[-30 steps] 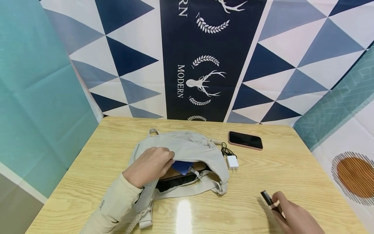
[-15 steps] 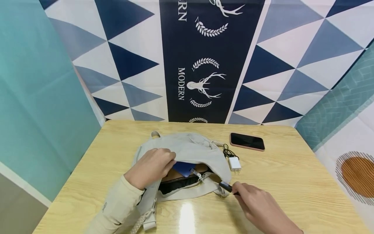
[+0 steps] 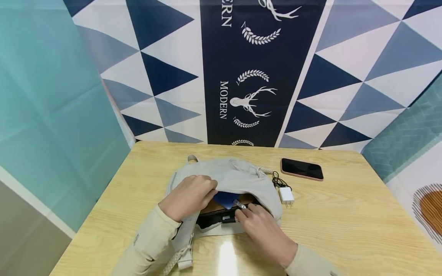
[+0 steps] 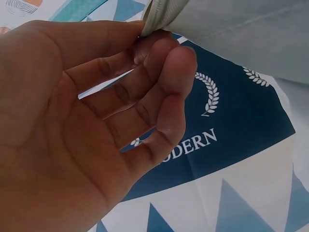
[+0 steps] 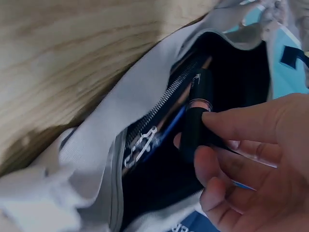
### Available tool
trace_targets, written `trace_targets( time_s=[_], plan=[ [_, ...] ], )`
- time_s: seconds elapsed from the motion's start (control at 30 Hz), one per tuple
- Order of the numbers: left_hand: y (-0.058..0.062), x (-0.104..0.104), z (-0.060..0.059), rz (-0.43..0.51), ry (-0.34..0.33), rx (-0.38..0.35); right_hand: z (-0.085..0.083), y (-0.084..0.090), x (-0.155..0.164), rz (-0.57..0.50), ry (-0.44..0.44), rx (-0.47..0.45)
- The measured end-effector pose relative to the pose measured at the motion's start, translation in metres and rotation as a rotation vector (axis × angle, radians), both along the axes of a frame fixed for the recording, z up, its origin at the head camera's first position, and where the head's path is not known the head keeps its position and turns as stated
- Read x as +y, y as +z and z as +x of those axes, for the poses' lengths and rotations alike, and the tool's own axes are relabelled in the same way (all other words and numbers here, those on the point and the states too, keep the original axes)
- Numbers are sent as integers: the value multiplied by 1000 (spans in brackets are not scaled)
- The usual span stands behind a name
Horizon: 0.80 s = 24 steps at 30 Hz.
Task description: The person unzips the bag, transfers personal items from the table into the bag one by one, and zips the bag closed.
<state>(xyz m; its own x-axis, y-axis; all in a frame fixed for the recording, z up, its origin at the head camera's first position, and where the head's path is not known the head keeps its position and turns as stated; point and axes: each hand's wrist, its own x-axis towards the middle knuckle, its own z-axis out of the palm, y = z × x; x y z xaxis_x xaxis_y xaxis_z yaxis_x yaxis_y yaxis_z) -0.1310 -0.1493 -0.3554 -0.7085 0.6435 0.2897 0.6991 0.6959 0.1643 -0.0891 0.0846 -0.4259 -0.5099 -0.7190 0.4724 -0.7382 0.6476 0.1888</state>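
The left hand pinches the upper edge of the bag's mouth between the thumb and the fingers, and so holds this edge up. The right hand is at the lower right side of the bag, and its thumb and fingers pinch a small black tube with a shiny band. The tube is at the mouth of the bag; how deep, I cannot tell. Its long axis runs roughly along the mouth, not straight into it, and its free end points toward the bag's left side. The right hand is the nearer one, as it has the tube. Inside the bag there is a blue item. To the right of the bag lies a white charger with its black cable, and behind them a phone.
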Motion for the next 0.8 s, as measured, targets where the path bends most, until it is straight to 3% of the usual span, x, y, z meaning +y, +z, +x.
trace_targets(
  time_s=[0.13, 0.4, 0.57, 0.67, 0.8],
  plan=[
    [3, 0, -2, -28, -6, 1, -9, -8, -17, -1, 9, 36],
    [3, -3, -3, -22, 5, -30, -14, -26, -53, -9, 48, -33],
    [0, -4, -3, -22, -1, -27, -13, -32, -68, 33, 55, -30],
    [-1, -3, -3, -14, -5, -25, -10, -33, -70, 86, 73, -65],
    [0, -3, -3, -5, -2, -29, -1, -33, -63, 125, 107, -178]
  ],
)
